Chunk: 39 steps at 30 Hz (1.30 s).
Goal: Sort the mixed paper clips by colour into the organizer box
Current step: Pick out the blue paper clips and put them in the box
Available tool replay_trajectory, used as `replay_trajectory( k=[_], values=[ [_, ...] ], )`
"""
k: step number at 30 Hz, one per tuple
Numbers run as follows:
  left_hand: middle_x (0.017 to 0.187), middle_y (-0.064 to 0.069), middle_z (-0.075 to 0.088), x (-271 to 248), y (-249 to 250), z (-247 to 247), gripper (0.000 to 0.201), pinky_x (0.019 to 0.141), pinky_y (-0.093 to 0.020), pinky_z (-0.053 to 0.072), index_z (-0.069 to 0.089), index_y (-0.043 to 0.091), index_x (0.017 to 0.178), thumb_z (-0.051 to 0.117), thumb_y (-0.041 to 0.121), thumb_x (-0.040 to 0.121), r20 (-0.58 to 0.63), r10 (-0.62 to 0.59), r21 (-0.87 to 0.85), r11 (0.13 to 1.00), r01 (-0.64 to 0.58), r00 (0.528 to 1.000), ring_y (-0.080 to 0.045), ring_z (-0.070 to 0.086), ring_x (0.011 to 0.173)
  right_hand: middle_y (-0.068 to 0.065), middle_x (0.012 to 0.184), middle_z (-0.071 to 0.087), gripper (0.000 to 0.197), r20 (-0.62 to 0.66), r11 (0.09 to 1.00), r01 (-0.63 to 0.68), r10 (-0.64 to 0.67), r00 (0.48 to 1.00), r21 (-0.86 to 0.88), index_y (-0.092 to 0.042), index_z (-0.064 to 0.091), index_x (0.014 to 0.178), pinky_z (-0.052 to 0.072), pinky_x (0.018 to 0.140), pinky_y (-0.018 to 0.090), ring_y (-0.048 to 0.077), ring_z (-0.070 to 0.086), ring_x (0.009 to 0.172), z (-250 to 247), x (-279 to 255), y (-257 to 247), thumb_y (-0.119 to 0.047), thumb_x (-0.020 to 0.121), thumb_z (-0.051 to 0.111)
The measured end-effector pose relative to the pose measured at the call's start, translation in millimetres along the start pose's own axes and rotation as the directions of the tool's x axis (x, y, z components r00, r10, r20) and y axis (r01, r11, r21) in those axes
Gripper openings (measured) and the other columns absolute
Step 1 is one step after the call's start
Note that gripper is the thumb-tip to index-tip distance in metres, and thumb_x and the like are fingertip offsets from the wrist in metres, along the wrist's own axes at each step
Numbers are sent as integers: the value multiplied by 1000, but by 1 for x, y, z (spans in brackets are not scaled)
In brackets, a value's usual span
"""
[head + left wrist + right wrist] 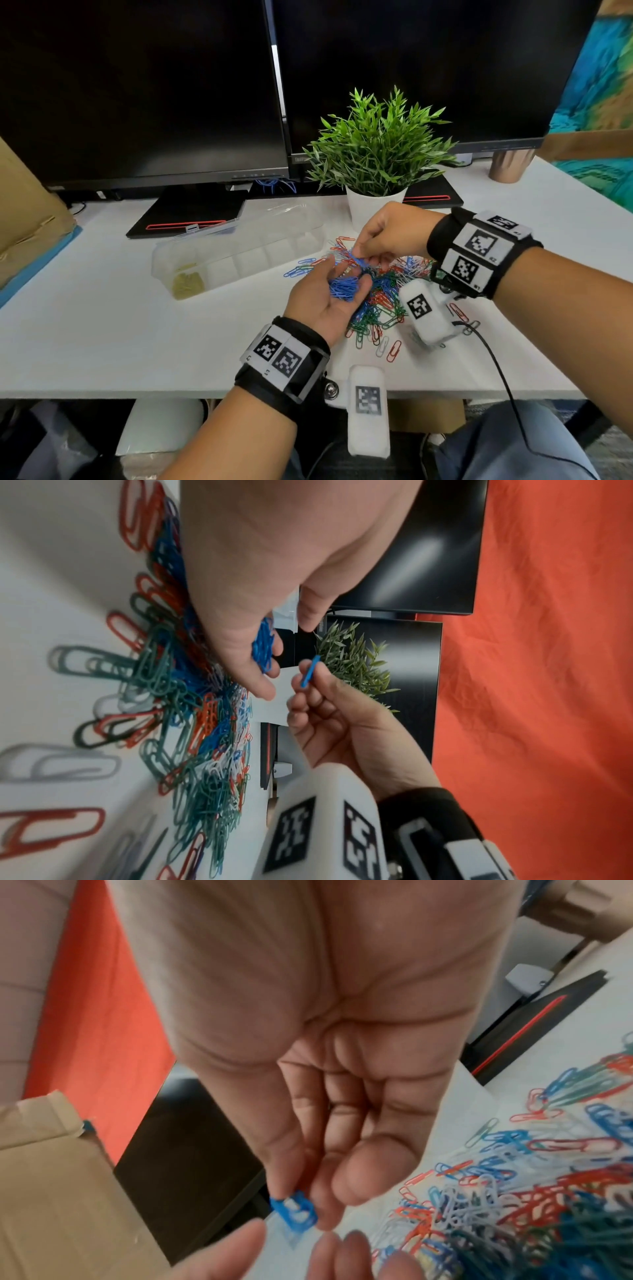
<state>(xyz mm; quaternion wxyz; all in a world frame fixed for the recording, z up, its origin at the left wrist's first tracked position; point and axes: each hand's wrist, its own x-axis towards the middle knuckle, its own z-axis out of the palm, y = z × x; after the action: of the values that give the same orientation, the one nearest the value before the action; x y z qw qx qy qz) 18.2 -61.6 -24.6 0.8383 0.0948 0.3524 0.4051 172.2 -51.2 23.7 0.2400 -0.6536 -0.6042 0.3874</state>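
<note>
A heap of mixed paper clips [383, 305], red, blue, green and white, lies on the white desk [102, 325]. My left hand [347, 274] hovers palm up over it, fingers curled round a bunch of blue paper clips [344, 288]. Just above its fingertips, my right hand [359, 255] pinches a single blue clip [360, 262] between thumb and forefinger. The left wrist view shows the bunch [263, 642] and the single clip [310, 672]; the right wrist view shows that clip [294, 1214]. The clear organizer box [239, 253] stands to the left, with yellow clips [188, 282] in its left end compartment.
A potted plant [375, 202] stands right behind my hands. Two dark monitors [144, 85] fill the back. The box's clear lid [274, 212] lies open behind it. A cardboard box [20, 212] sits at far left and a copper cup [510, 164] at back right.
</note>
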Motion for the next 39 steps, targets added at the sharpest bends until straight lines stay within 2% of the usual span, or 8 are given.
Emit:
replay_trajectory(
  k=[5, 8, 12, 16, 20, 28, 33, 39],
  values=[
    [93, -17, 54, 2, 1, 1, 17, 77, -42, 54, 53, -2, 112, 48, 6, 98, -23, -5, -41, 999, 4, 1000, -24, 56, 79, 9, 68, 68, 13, -80, 986, -73, 61, 995, -147, 4, 73, 94, 56, 54, 23, 17, 60, 56, -1, 12, 4, -4, 89, 64],
    [105, -19, 53, 1, 3, -3, 21, 77, -40, 55, 54, -4, 117, 47, -2, 97, -43, 22, -37, 999, -24, 999, -22, 53, 78, 8, 90, 70, 21, -216, 863, -155, 55, 975, -481, -6, 74, 103, 52, 63, 25, 18, 62, 70, -9, 21, 15, -2, 88, 60],
    [91, -16, 50, -2, 5, -6, 21, 63, -31, 57, 54, -3, 116, 45, -1, 98, -49, 3, -60, 998, -6, 999, -19, 50, 73, 3, 119, 67, 26, -180, 724, -166, 59, 982, -669, -19, 71, 112, 44, 74, 22, 21, 63, 101, -11, 33, 29, -12, 88, 64],
    [85, -13, 48, 2, 5, -9, 20, 54, -31, 57, 53, -2, 116, 46, -2, 97, -69, 10, -82, 997, -16, 998, -18, 49, 68, 2, 109, 69, 26, -142, 685, -136, 48, 989, -715, -20, 71, 111, 42, 71, 21, 16, 58, 83, -7, 37, 28, -23, 86, 69],
    [95, -15, 46, 4, 8, -13, 21, 57, -43, 59, 54, -6, 116, 45, -4, 97, -82, 57, -90, 994, -64, 995, -19, 49, 68, -5, 77, 62, 15, -124, 663, -127, 51, 991, -738, -14, 71, 101, 39, 45, 14, 7, 45, 52, -4, 36, 22, -14, 88, 64],
    [84, -14, 47, -3, 9, -14, 16, 65, -43, 53, 54, -7, 110, 45, -5, 96, -59, 64, -55, 996, -67, 996, -22, 51, 68, 13, 93, 72, 20, -175, 732, -213, 129, 976, -647, -10, 60, 71, 51, 59, 27, 22, 61, 60, -5, 27, 30, -15, 90, 58],
    [84, -15, 50, -5, 9, -16, 15, 67, -43, 53, 55, -8, 108, 45, -5, 97, -67, 58, -53, 997, -61, 996, -23, 54, 72, 18, 88, 72, 25, -109, 779, -274, 258, 960, -564, 2, 70, 89, 59, 72, 38, 31, 70, 71, -14, 19, 31, -20, 91, 60],
    [92, -19, 55, -7, 10, -15, 18, 74, -43, 52, 56, -8, 111, 46, -4, 97, -77, 53, -30, 998, -56, 996, -28, 57, 77, 10, 78, 61, 21, -158, 724, -251, 195, 968, -642, 0, 68, 85, 44, 54, 28, 23, 53, 63, -20, 14, 16, -19, 90, 61]
  ],
)
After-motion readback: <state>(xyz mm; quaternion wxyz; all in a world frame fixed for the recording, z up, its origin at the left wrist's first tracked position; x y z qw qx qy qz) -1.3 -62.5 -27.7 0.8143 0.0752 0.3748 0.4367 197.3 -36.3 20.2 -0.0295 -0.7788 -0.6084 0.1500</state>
